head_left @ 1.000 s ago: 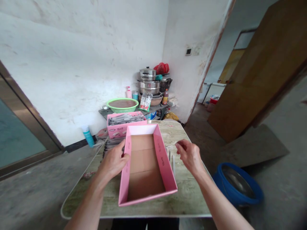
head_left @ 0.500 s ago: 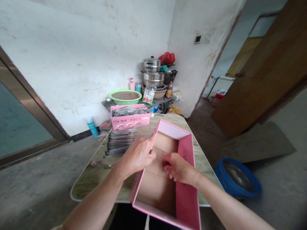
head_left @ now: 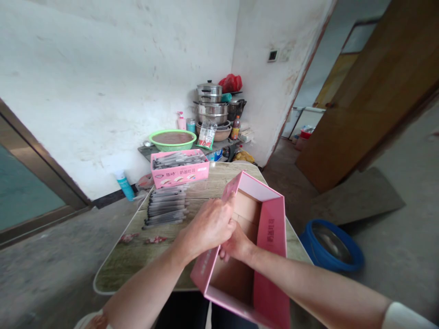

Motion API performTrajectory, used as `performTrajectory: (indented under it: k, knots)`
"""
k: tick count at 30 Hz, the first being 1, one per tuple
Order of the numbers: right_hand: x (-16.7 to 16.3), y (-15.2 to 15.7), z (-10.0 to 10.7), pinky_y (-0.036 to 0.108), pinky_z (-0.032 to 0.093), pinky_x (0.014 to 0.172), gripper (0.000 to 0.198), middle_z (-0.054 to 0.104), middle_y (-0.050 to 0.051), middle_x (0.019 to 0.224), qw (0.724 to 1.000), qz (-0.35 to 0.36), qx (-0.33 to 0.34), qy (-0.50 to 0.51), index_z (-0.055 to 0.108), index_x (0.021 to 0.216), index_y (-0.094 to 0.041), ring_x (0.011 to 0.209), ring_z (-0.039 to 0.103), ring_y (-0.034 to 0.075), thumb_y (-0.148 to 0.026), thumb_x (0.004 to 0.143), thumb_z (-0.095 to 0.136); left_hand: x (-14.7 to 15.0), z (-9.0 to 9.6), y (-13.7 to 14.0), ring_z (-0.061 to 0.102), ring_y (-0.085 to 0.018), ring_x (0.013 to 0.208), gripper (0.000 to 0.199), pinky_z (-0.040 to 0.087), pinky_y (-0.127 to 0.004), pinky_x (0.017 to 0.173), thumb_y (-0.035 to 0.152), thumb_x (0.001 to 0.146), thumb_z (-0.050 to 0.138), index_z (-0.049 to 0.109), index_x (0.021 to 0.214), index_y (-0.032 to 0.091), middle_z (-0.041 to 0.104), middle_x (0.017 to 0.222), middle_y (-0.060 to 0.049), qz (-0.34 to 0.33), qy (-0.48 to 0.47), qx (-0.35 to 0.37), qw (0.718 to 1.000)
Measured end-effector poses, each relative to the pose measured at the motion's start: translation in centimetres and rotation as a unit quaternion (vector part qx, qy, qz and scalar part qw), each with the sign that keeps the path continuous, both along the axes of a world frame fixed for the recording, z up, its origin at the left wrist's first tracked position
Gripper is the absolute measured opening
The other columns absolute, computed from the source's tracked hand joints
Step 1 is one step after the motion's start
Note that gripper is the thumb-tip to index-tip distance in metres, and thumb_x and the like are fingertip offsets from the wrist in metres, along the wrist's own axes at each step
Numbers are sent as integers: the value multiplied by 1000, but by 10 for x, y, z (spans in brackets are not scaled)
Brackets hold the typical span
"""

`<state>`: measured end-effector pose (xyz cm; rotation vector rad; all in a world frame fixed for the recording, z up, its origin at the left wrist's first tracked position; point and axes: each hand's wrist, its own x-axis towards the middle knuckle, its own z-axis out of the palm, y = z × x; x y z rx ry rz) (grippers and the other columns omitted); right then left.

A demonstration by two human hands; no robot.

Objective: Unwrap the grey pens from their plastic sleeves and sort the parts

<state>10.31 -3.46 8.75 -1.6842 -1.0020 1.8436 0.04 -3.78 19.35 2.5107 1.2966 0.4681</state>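
Note:
An open pink cardboard box (head_left: pixel 271 240) with a bare brown inside rests tilted at the table's near edge, partly over my lap. My left hand (head_left: pixel 211 224) is closed on the rim of its left wall. Inside the box, my right hand (head_left: pixel 238 244) is against that same wall, close by the left hand. Its fingers are curled, and whether anything is in them cannot be made out. To the left lies a row of slim grey translucent pens (head_left: pixel 166 208) with dark ends. Behind them stands a second pink box (head_left: pixel 181 177) filled with similar pens.
The wood-patterned table (head_left: pixel 126 267) has a pale rim. Beyond it, a low stand holds a green basin (head_left: pixel 173 140) and stacked steel pots (head_left: pixel 211 107). A blue tub (head_left: pixel 305 237) sits on the floor at right, and a blue bottle (head_left: pixel 125 186) at left.
My right hand has moved left from the middle of the box to its left wall, meeting my left hand. The box has tilted and shifted slightly right. The view has turned a little right.

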Motion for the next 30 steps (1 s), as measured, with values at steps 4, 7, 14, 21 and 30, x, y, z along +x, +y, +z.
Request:
performTrajectory:
  k: [4, 7, 14, 21, 30]
  knots:
    - [12, -4, 19, 18, 41, 28, 29, 46, -3, 34, 991, 74, 38, -102, 49, 55, -16, 28, 49, 11, -14, 82, 38, 0, -1, -2, 67, -27, 81, 63, 48, -34, 75, 14, 74, 49, 40, 136, 9, 70, 85, -14, 11, 22, 30, 999]
    - [37, -7, 55, 16, 39, 26, 13, 50, -5, 38, 972, 90, 157, -151, 51, 62, -15, 29, 50, 10, -12, 74, 52, -4, -4, -2, 67, -26, 73, 62, 47, -32, 69, 13, 75, 46, 39, 136, 8, 70, 77, -12, 30, 27, 54, 998]
    - [120, -27, 126, 23, 52, 41, 11, 65, 2, 59, 874, -148, 458, -60, 57, 73, -14, 45, 61, 14, -21, 71, 66, -13, -24, 41, 66, -22, 71, 51, 46, -29, 68, 16, 75, 50, 50, 127, 16, 69, 76, -7, 122, -48, 102, 986]
    - [173, -30, 66, 25, 52, 40, 20, 64, 2, 59, 842, -332, 425, -24, 59, 71, -14, 44, 60, 15, -27, 63, 72, 13, -68, 119, 67, -19, 69, 26, 47, -24, 62, 21, 72, 55, 63, 96, 15, 68, 70, -5, 264, -237, 31, 934]
    - [183, -24, -41, 24, 48, 35, 18, 62, 1, 53, 899, -307, 308, -54, 57, 66, -16, 42, 58, 15, -31, 63, 66, 95, -97, 165, 64, -16, 45, 61, 46, -19, 39, 20, 73, 60, 38, 128, 8, 69, 82, -10, 301, -398, -122, 858]
